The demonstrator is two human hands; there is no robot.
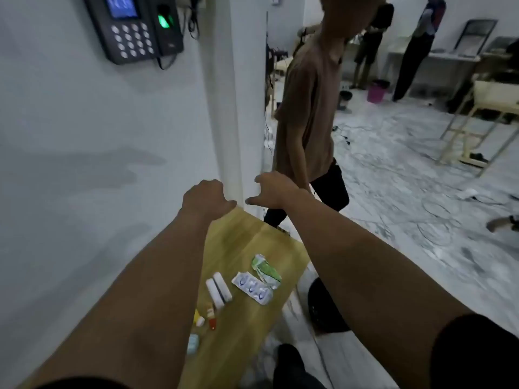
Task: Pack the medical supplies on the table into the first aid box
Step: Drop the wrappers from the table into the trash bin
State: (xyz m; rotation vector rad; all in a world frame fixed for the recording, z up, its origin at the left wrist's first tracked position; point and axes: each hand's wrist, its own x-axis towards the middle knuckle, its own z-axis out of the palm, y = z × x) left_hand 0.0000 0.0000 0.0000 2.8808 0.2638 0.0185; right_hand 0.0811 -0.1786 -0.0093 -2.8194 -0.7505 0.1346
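Medical supplies, loose on a narrow wooden table [247,240] set against a white wall [84,164]; no first aid box is in view. Two white rolls [218,289] lie side by side at the middle of the group. At their 3 o'clock lies a blister strip [252,287]; a crumpled green-and-white packet [265,269] touches the strip's far end. At the rolls' 7 o'clock stand a small yellow-and-white bottle [198,318] and a small red-capped item [212,318], close together. A pale blue item [193,343] sits nearer still, partly hidden by the left forearm. Left hand [206,197], past the table's far end, curled into a loose fist, holding nothing. Right hand [273,190], just beside it, fingers spread and bent, empty. A keypad device [134,26] hangs on the wall at 11 o'clock. A person in a brown shirt [309,102] stands beyond the table.
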